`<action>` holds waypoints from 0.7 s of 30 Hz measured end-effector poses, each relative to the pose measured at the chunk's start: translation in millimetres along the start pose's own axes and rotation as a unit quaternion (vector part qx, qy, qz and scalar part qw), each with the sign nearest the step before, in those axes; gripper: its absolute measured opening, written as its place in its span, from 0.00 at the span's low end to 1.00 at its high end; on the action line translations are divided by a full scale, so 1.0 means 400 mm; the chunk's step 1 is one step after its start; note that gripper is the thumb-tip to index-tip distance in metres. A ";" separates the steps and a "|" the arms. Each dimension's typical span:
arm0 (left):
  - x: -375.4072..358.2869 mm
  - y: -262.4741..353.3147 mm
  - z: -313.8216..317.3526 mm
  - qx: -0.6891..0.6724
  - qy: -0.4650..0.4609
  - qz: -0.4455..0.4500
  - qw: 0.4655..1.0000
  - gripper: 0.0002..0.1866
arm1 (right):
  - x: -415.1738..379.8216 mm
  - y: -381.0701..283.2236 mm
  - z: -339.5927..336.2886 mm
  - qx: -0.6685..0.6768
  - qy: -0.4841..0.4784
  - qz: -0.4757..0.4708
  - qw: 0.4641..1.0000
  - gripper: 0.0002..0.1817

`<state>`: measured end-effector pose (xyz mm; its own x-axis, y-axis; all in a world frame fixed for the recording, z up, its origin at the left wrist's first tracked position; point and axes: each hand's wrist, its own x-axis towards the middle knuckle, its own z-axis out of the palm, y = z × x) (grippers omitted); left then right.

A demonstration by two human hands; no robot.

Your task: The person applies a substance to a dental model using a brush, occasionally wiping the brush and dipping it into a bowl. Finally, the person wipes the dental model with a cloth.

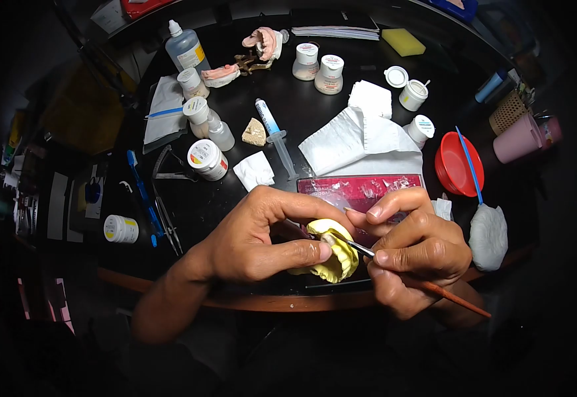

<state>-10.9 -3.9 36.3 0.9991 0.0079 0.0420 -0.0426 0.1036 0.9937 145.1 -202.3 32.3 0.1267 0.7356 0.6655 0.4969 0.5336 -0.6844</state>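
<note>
Closed around a yellow dental cast (338,266), my left hand (252,235) presses its thumb on the tooth row and lays the index finger along the far side. A small pale, tooth-like piece (329,239) shows by the thumb tip. My right hand (421,255) grips a thin brush (457,301) with a reddish-brown handle and metal ferrule; its dark tip is at the cast, though exact contact is hard to see. Beneath and beyond both hands lies a pink-red slab (321,186) with whitish smears.
White tissue (341,142) lies behind the slab. A red bowl (448,165) with a blue stick stands right, near a grey-white pad (488,238). Leftward are a syringe (276,135), a folded tissue (254,170), jars (207,161) and tweezers (168,221). A denture articulator (255,64) stands behind.
</note>
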 end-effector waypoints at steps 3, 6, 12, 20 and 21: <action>0.000 0.001 0.001 -0.007 0.002 0.001 1.000 0.18 | 0.002 0.001 0.002 -0.005 0.000 -0.006 1.000 0.17; -0.002 0.008 0.004 -0.029 0.007 -0.020 0.999 0.18 | 0.010 -0.007 0.011 -0.017 0.034 -0.009 0.999 0.14; -0.001 -0.008 0.000 0.053 0.005 0.049 0.997 0.19 | 0.015 -0.007 0.015 -0.025 0.038 -0.029 0.999 0.14; -0.001 -0.009 -0.002 0.066 -0.010 0.072 0.995 0.18 | 0.007 -0.004 0.005 -0.027 -0.003 -0.023 0.999 0.15; -0.001 -0.009 -0.002 0.065 -0.011 0.071 0.995 0.18 | 0.006 -0.004 0.004 -0.028 -0.004 -0.021 0.999 0.15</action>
<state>-11.1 -3.4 32.5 0.9828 -0.0082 0.1847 -0.1849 -0.0274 0.9824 143.4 -200.7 34.5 0.0977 0.7158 0.6915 0.5495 0.5405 -0.6371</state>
